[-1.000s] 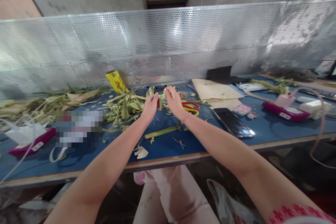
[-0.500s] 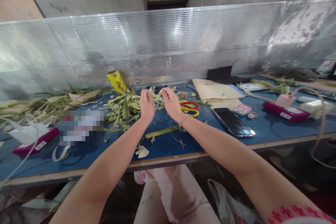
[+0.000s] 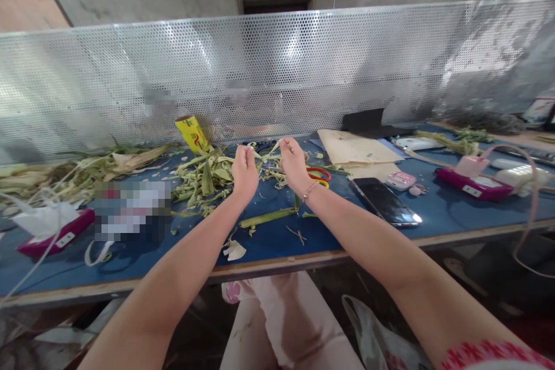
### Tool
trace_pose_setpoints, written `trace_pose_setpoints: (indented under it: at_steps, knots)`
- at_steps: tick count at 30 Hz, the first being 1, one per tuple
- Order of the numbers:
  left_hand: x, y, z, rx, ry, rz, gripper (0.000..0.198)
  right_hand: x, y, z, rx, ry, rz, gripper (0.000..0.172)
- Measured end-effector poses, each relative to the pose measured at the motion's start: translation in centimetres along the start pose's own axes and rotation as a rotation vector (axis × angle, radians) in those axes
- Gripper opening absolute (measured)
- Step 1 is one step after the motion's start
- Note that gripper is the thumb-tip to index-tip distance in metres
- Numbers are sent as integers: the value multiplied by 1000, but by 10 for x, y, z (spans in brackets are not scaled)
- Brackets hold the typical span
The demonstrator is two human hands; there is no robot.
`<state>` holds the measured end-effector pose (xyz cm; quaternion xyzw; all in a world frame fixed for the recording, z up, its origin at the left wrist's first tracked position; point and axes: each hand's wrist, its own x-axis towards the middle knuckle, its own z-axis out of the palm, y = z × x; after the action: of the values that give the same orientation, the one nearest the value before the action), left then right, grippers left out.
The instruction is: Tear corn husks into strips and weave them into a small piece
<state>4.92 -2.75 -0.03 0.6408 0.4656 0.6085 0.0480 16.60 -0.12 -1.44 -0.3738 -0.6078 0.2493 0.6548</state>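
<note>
A thin pale green plant strip (image 3: 270, 156) runs between my two hands above the table. My left hand (image 3: 244, 173) is closed on its left end, fingers curled. Pinched in my right hand (image 3: 293, 163) is the other end, a little higher. Beside my left hand lies a heap of wilted green leaves and stalks (image 3: 206, 176). Scissors with red and yellow handles (image 3: 319, 175) rest just right of my right wrist, partly hidden by it. Nearer me, a thick green stalk (image 3: 269, 218) lies on the blue tabletop (image 3: 277, 243).
A yellow can-like tube (image 3: 192, 133) leans by the perforated metal screen (image 3: 277, 69). To the right are brown paper (image 3: 358, 148), a black phone (image 3: 385, 201), a pink earphone case (image 3: 399, 180) and a magenta box (image 3: 474, 185). Dry husks (image 3: 139, 163) lie at left.
My right hand has moved right and slightly up, away from my left hand. The strip between them now shows stretched out. My left hand has barely shifted.
</note>
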Motion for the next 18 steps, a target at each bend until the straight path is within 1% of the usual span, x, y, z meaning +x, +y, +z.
trace_pose_setpoints:
  at_steps: [2, 3, 5, 7, 9, 10, 12, 16, 18]
  knots:
    - [1, -1, -1, -15, 3, 0, 25, -1, -3, -1, 17, 37, 48, 30]
    - [1, -2, -2, -20, 12, 1, 26, -2, -5, -1, 21, 34, 70, 28]
    - [3, -5, -3, -21, 34, -1, 27, -3, -8, -2, 2, -59, 81, 26]
    - [4, -8, -4, -10, 34, -6, 28, -3, -11, -4, -32, -143, 60, 27]
    - [3, -9, -4, -2, 8, -11, 28, -3, -12, -4, -31, -166, 46, 29]
    - [3, -9, -3, -5, -7, -18, 28, -2, -13, -4, 1, -167, 56, 30]
    - [1, -8, -2, -29, -30, -41, 28, -2, -15, -4, 146, -171, 125, 30]
    - [0, -5, 0, -163, -58, -153, 32, -4, -18, -3, 509, -240, 380, 31]
    - [1, -4, 1, -257, -75, -222, 34, -6, -17, -2, 554, -302, 442, 32]
